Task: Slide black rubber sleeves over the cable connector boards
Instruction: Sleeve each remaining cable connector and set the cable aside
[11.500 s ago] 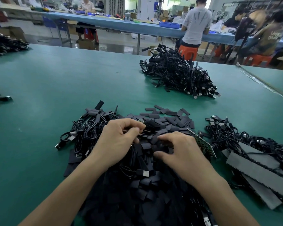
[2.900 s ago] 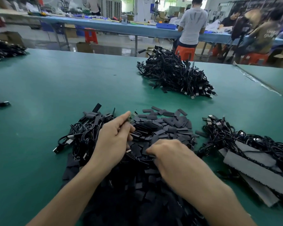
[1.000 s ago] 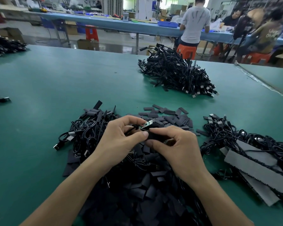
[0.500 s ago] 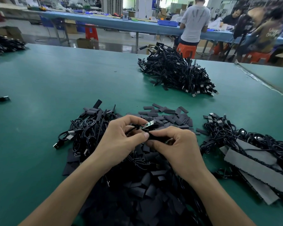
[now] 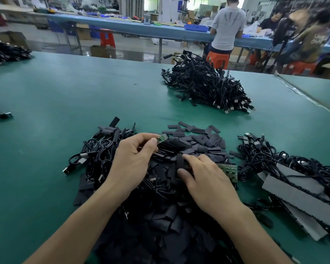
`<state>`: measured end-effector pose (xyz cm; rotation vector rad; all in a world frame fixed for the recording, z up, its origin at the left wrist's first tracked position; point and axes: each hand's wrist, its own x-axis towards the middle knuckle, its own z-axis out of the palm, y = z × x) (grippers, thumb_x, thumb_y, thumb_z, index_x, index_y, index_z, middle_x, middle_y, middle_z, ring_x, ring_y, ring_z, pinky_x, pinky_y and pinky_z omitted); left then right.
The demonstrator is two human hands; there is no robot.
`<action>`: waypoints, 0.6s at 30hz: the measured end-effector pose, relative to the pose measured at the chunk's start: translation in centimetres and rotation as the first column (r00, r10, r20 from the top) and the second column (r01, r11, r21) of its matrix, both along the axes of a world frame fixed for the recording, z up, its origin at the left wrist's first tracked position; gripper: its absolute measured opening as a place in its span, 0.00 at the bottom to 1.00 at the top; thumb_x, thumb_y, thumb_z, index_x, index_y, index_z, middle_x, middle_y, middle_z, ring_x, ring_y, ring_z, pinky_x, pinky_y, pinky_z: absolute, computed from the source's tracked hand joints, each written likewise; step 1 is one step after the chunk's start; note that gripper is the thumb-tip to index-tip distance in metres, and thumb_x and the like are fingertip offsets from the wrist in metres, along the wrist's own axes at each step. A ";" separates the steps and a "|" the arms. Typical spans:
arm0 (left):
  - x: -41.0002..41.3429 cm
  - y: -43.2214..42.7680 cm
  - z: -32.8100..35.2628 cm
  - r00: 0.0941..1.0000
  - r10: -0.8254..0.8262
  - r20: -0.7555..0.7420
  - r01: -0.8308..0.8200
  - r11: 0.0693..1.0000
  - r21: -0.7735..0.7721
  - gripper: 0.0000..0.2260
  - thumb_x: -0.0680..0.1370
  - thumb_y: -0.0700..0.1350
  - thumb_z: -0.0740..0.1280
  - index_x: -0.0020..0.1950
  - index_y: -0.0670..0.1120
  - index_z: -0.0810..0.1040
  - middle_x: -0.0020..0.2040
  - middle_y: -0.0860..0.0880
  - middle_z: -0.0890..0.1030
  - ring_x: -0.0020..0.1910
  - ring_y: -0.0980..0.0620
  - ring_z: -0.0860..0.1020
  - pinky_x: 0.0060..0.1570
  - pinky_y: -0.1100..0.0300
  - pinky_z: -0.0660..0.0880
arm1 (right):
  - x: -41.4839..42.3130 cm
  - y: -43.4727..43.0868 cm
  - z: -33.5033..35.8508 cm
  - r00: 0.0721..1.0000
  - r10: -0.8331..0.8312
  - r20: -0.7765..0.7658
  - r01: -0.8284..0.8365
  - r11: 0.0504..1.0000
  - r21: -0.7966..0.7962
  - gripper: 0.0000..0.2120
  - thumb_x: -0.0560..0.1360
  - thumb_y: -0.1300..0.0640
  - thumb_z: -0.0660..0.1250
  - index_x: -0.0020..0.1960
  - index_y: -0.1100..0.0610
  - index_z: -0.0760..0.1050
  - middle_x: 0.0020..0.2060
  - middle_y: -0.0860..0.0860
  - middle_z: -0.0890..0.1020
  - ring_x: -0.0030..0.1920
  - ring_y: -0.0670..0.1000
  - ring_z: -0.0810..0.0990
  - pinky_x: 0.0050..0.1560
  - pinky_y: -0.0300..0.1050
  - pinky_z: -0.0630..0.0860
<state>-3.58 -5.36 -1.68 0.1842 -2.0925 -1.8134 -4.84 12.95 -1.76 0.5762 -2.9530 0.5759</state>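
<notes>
As left hand (image 5: 130, 162) pinches small green connector board (image 5: 162, 138) and right hand (image 5: 208, 180) pinches flat black rubber sleeve (image 5: 180, 161), the collapsed sleeve mouth may snag the board's corner.

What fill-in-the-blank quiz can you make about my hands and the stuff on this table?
The left hand pinches a small ___ board.
The right hand holds a ___ sleeve.
The grey strips lie to the ___ of the sleeve heap.
Missing words: green; black; right.
</notes>
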 end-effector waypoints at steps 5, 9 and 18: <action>0.2 0.0 0.4 1.000 0.013 -0.028 -0.012 0.998 0.068 0.09 0.80 0.39 0.69 0.48 0.54 0.82 0.37 0.50 0.82 0.30 0.57 0.74 0.26 0.64 0.71 | -0.2 0.3 -0.4 0.999 -0.041 0.008 0.039 0.987 0.154 0.25 0.80 0.38 0.57 0.74 0.45 0.64 0.59 0.48 0.74 0.62 0.52 0.74 0.59 0.47 0.70; 0.5 0.2 0.6 0.999 0.000 -0.033 0.002 0.998 0.061 0.09 0.79 0.38 0.69 0.47 0.52 0.81 0.41 0.42 0.82 0.31 0.57 0.75 0.26 0.65 0.73 | -0.4 0.4 -0.4 0.999 -0.044 0.008 0.043 0.989 0.139 0.20 0.79 0.38 0.59 0.69 0.44 0.69 0.57 0.47 0.75 0.60 0.51 0.75 0.56 0.46 0.70; 0.6 0.2 0.5 1.000 -0.018 -0.013 0.018 1.000 0.024 0.12 0.80 0.39 0.68 0.44 0.56 0.82 0.38 0.50 0.83 0.31 0.57 0.77 0.27 0.65 0.73 | -0.9 1.0 0.1 0.999 -0.040 0.000 0.039 0.966 -0.254 0.10 0.74 0.55 0.74 0.53 0.45 0.81 0.36 0.37 0.76 0.43 0.44 0.80 0.49 0.42 0.78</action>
